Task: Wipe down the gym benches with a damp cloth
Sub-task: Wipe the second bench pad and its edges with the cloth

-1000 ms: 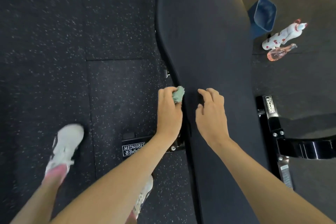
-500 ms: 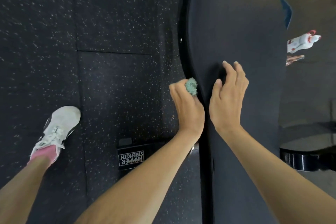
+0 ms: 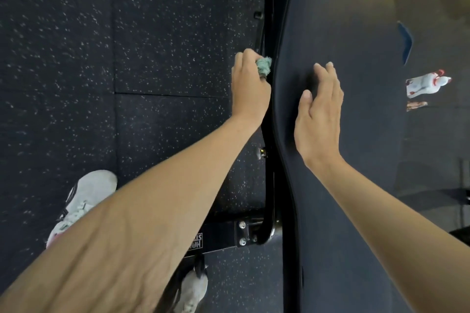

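Green cloth (image 3: pixel 264 65) is gripped in the curled left hand (image 3: pixel 250 89) against the left edge of the gym bench (image 3: pixel 356 33). The right hand (image 3: pixel 318 119) is laid open on the bench top, fingers straight.

1. The place was a gym.
2. Black rubber floor tiles with pale speckles (image 3: pixel 152 33) covered the ground.
3. A long black padded bench (image 3: pixel 343 33) sat on a glossy black steel frame (image 3: pixel 268 173).
4. A bolted black foot plate (image 3: pixel 216 239) bore partly readable white lettering.
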Demonstrator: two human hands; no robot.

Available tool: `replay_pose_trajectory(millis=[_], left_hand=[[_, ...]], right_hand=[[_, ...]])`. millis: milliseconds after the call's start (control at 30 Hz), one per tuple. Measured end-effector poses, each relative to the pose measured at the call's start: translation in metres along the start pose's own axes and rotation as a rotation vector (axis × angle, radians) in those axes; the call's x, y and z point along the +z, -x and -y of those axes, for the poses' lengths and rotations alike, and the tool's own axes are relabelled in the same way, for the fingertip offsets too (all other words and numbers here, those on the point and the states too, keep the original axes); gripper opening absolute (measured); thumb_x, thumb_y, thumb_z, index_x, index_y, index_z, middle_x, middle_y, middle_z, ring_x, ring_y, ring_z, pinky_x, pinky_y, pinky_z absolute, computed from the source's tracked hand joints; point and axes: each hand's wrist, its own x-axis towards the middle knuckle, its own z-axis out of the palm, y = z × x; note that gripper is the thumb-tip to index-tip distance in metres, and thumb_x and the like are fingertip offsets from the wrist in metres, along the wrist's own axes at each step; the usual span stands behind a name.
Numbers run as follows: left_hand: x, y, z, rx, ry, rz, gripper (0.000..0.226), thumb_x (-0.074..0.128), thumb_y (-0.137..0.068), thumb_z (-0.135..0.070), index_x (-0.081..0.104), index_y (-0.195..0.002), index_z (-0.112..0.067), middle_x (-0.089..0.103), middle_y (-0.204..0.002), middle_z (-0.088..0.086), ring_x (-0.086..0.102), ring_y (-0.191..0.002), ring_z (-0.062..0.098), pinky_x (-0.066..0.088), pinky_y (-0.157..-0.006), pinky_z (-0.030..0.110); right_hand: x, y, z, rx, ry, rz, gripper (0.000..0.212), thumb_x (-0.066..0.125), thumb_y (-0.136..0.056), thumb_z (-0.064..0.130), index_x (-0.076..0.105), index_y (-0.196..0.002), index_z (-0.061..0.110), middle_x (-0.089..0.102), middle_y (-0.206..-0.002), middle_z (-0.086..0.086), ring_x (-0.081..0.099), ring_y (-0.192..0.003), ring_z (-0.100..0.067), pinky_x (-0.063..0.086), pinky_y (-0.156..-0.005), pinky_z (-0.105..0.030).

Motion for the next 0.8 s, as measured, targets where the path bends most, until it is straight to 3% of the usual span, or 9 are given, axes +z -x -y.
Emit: replay_pose_trajectory(millis=[133, 233, 400, 533, 633, 800], left_hand=[[-0.002, -0.033, -0.007, 0.001, -0.067, 0.116, 0.025, 0.042, -0.08, 0.015, 0.049, -0.093, -0.006, 0.045, -0.097, 0.002, 0.043, -0.085, 0.016, 0.031, -0.068, 0.019], [0.0, -0.055, -0.012, -0.015, -0.064, 0.165, 0.028, 0.04, -0.079, 0.016, 0.045, -0.088, -0.01, 0.047, -0.096, 0.005, 0.041, -0.08, 0.013, 0.031, -0.063, 0.017], [0.008, -0.106, -0.03, -0.03, -0.091, 0.204, 0.028, 0.04, -0.08, 0.015, 0.051, -0.09, -0.009, 0.049, -0.095, 0.003, 0.044, -0.082, 0.014, 0.033, -0.062, 0.014], [0.024, -0.153, -0.053, -0.08, 0.015, 0.113, 0.036, 0.04, -0.079, 0.016, 0.056, -0.103, -0.005, 0.055, -0.105, 0.005, 0.049, -0.089, 0.014, 0.04, -0.07, 0.014], [0.036, -0.172, -0.07, -0.109, 0.07, 0.102, 0.051, 0.039, -0.075, 0.019, 0.055, -0.115, -0.007, 0.056, -0.113, 0.006, 0.051, -0.098, 0.014, 0.044, -0.082, 0.02], [0.034, -0.159, -0.066, -0.094, 0.036, 0.049, 0.049, 0.041, -0.076, 0.016, 0.065, -0.11, -0.01, 0.065, -0.106, 0.002, 0.055, -0.095, 0.016, 0.042, -0.075, 0.012]], right_hand=[[0.0, -0.025, 0.006, 0.043, 0.05, 0.173, 0.059, 0.032, -0.1, 0.004, 0.012, -0.154, 0.016, -0.001, -0.162, 0.002, -0.005, -0.148, -0.01, -0.004, -0.12, -0.028], [-0.001, -0.04, 0.006, 0.089, -0.029, 0.32, 0.068, 0.033, -0.098, 0.0, 0.0, -0.154, 0.021, -0.013, -0.161, 0.005, -0.017, -0.146, -0.011, -0.013, -0.117, -0.031], [0.004, -0.042, 0.004, 0.129, 0.064, 0.444, 0.084, 0.042, -0.097, 0.049, -0.021, -0.149, 0.027, -0.035, -0.152, 0.013, -0.035, -0.137, -0.002, -0.024, -0.11, -0.029], [0.004, -0.04, 0.008, 0.15, 0.085, 0.475, 0.102, 0.028, -0.073, 0.082, -0.031, -0.141, 0.035, -0.049, -0.14, 0.02, -0.043, -0.131, 0.001, -0.035, -0.1, -0.019], [0.004, -0.04, 0.009, 0.156, 0.167, 0.486, 0.112, 0.03, -0.063, 0.088, -0.039, -0.135, 0.036, -0.053, -0.138, 0.02, -0.044, -0.132, -0.003, -0.037, -0.098, -0.02], [0.002, -0.043, 0.01, 0.157, 0.193, 0.537, 0.11, 0.034, -0.066, 0.084, -0.042, -0.132, 0.037, -0.056, -0.134, 0.02, -0.047, -0.13, -0.004, -0.038, -0.098, -0.021]])
